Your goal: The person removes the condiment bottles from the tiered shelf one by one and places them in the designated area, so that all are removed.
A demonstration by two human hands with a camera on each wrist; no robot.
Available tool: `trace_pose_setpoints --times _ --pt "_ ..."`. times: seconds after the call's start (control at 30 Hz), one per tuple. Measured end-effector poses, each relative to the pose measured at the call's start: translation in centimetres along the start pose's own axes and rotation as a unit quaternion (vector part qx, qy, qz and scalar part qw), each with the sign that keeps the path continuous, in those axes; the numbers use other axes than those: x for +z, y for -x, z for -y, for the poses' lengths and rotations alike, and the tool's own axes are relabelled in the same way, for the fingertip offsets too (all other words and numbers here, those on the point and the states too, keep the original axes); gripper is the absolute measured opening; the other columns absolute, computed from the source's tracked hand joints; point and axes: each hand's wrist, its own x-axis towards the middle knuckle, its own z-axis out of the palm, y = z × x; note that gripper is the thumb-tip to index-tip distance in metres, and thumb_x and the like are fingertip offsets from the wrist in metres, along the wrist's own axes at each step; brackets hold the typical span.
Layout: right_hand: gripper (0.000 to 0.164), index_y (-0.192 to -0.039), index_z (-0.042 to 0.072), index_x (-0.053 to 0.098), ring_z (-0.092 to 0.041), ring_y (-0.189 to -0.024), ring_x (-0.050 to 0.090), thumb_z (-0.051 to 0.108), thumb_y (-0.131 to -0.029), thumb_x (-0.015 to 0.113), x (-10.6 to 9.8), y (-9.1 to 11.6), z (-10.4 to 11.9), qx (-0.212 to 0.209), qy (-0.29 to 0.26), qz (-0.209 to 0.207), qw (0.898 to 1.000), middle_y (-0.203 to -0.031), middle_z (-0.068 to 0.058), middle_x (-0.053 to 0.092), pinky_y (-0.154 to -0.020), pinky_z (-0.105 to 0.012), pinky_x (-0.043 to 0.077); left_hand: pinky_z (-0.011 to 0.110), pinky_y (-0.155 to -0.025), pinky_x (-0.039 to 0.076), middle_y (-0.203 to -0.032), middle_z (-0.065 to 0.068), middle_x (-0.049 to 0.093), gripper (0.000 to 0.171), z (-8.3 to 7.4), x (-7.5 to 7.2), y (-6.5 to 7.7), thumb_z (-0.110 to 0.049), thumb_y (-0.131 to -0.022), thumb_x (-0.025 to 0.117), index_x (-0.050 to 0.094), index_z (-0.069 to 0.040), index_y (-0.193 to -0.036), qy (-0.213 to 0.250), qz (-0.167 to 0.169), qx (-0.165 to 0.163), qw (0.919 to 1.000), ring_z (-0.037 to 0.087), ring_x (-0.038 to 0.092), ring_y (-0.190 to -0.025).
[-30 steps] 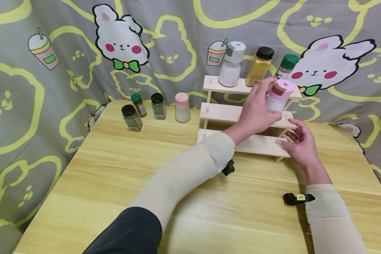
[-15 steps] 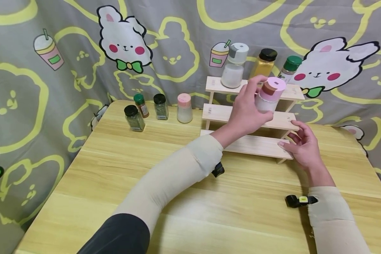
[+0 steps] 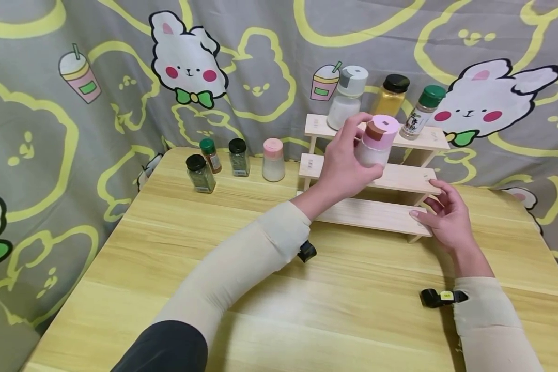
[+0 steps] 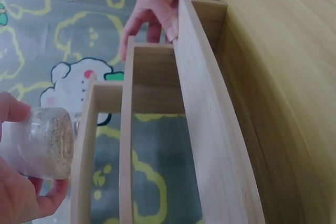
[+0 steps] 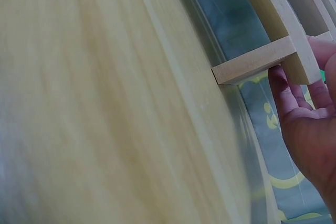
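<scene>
My left hand grips a seasoning shaker with a pink lid, brown flap and white contents. It is in front of the top shelf of a three-step wooden rack; the left wrist view shows the shaker's glass base close to a shelf edge. My right hand holds the rack's right end, thumb on the lowest shelf and fingers by the middle one. In the right wrist view its fingers curl around the shelf end. On the top shelf stand a grey-capped shaker, a yellow spice bottle and a green-capped bottle.
Left of the rack on the wooden table stand a pink-capped shaker, two black-capped herb jars and a small green-capped bottle. A patterned curtain hangs behind the table.
My left hand has moved left with the pink-lidded shaker, so the green-capped bottle behind shows more fully. The right hand stays on the rack's end. The head view has shifted slightly.
</scene>
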Motion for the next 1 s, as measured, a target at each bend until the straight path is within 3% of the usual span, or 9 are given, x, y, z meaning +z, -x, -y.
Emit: trace_pose_setpoints --times 0.83,1.0 --pt "0.085 -0.142 0.006 0.049 -0.02 -0.111 0.059 -0.041 -0.071 0.055 -0.2 0.0 -0.1 0.017 0.005 -0.004 1.0 -0.129 -0.008 0.053 -0.082 -0.023 0.054 0.031 -0.079 0.047 -0.108 0.002 0.058 0.085 1.4 -7.3 0.7 -0.007 -0.067 0.087 0.042 -0.025 -0.137 -0.035 -0.065 -0.038 0.9966 0.015 0.056 -0.098" --pt "0.085 -0.141 0.004 0.049 -0.021 -0.111 0.061 -0.043 -0.071 0.053 -0.1 0.0 -0.1 0.009 -0.015 0.004 1.0 -0.128 -0.008 0.055 -0.081 -0.025 0.055 0.036 -0.085 0.045 -0.109 -0.002 0.06 0.085 1.8 -8.6 1.1 -0.01 -0.067 0.089 0.044 -0.027 -0.136 -0.059 -0.076 -0.053 0.994 0.012 0.057 -0.099"
